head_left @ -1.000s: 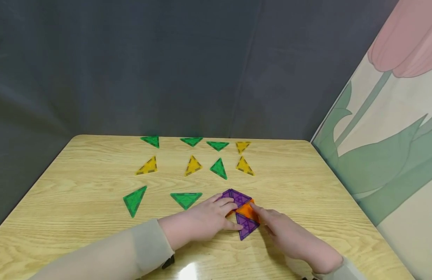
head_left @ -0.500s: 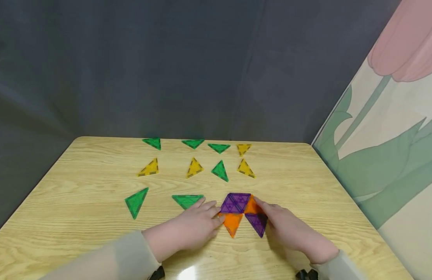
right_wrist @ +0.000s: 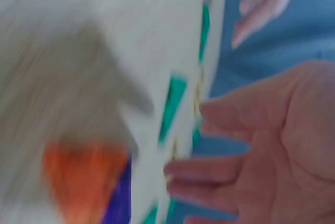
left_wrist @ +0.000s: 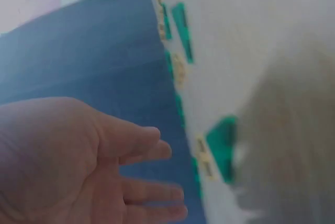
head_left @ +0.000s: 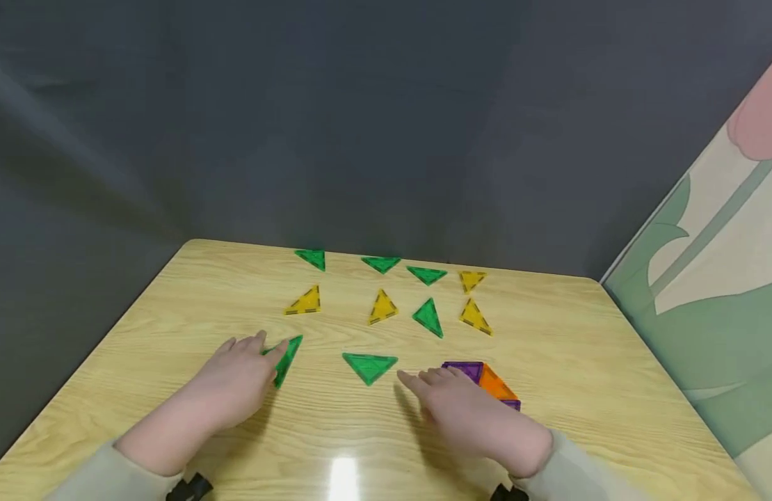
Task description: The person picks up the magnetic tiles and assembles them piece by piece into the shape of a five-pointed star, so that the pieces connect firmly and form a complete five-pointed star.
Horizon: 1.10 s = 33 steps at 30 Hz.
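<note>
My left hand (head_left: pixel 236 383) is raised over the left green triangle tile (head_left: pixel 288 362) and partly hides it. In the left wrist view its fingers are loosely extended, apart from the tiles, with nothing in them. My right hand (head_left: pixel 464 410) hovers over the joined purple and orange triangle tiles, just right of the middle green triangle tile (head_left: pixel 370 367). It too holds nothing. Of the joined group, a purple tile (head_left: pixel 464 369) and an orange tile (head_left: pixel 497 383) show; the rest lies behind the hand. Another orange tile (right_wrist: pixel 84 177) appears blurred in the right wrist view.
Farther back lie several loose triangle tiles, among them a green one (head_left: pixel 428 318) and yellow ones (head_left: pixel 383 307). The wooden table (head_left: pixel 567 362) ends at a dark curtain (head_left: pixel 361 125) behind. A tulip-patterned cloth (head_left: pixel 724 334) hangs to the right.
My left hand has left the purple and orange group and moved left to the left green tile. The right hand has shifted left across the group. The head view has turned left.
</note>
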Available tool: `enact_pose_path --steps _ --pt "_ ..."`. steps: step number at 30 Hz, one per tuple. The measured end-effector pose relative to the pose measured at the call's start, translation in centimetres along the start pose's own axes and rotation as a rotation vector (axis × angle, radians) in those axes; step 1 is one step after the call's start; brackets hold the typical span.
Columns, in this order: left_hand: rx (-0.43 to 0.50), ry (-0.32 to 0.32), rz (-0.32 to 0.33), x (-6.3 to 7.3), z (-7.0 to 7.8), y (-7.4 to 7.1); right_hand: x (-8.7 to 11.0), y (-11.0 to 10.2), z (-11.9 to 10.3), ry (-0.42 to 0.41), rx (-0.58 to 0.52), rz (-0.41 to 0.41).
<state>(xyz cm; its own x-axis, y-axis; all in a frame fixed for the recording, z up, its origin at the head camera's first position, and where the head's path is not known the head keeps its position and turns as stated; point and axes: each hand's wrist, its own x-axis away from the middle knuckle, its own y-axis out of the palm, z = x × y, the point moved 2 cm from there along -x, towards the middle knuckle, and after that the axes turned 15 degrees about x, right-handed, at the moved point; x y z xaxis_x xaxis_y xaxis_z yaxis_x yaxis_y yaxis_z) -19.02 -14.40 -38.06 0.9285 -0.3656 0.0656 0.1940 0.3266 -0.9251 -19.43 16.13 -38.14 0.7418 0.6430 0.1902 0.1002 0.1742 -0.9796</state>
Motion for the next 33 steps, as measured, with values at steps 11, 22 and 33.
enact_pose_path --steps 11,22,33 --pt "0.039 0.024 -0.125 -0.1 -2.3 1.9 -6.5 1.2 -4.4 0.068 0.087 -0.106" --pt "0.069 0.071 -0.148 -0.5 -1.6 1.9 -8.6 1.0 -4.0 -0.286 -0.062 0.043" --pt "0.066 0.132 -0.127 0.2 -0.9 2.5 -10.4 1.2 -4.5 -0.300 -0.060 0.052"
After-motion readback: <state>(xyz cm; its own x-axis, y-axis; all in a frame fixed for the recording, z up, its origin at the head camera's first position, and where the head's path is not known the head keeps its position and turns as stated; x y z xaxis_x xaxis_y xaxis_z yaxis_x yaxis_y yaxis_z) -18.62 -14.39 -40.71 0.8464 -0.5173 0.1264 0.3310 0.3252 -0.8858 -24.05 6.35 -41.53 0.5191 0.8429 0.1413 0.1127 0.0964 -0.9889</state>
